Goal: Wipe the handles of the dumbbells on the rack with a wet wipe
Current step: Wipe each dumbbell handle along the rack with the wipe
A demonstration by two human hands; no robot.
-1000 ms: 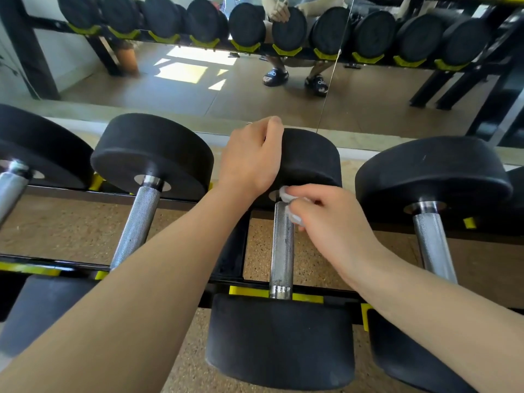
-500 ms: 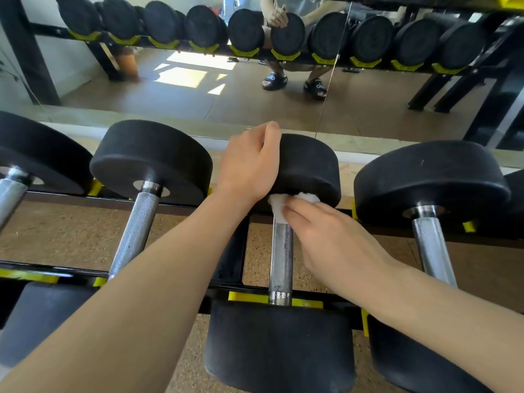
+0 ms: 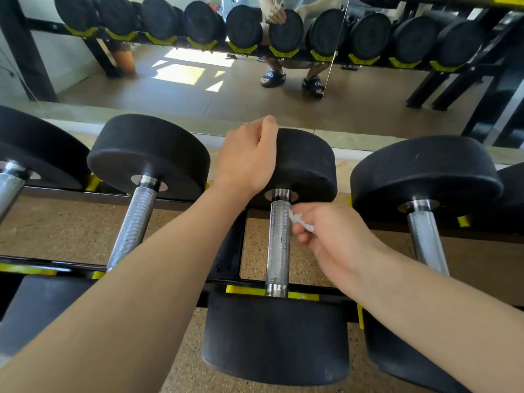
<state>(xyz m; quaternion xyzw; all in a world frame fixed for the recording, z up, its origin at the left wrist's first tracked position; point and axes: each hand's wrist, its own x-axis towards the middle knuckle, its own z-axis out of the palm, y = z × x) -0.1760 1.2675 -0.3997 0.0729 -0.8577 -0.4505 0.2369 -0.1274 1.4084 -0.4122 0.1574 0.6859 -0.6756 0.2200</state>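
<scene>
The right hand [image 3: 334,236] has slid from the handle's top to its right side; centre frame, the heavy black rubber-headed dumbbell [image 3: 303,163] sits racked, left hand [image 3: 246,157] curled over its far head; the knurled steel handle [image 3: 279,239] looks grippy; the soft crumpled white wet wipe [image 3: 297,219] is pinched against it.

I see bright daylight: sun patches [image 3: 181,72] glare on the floor in the mirror [image 3: 368,109]. Chrome handles [image 3: 279,239] glint softly. The view is sharp at centre, with wide-angle bending and slight softness toward the edges.
</scene>
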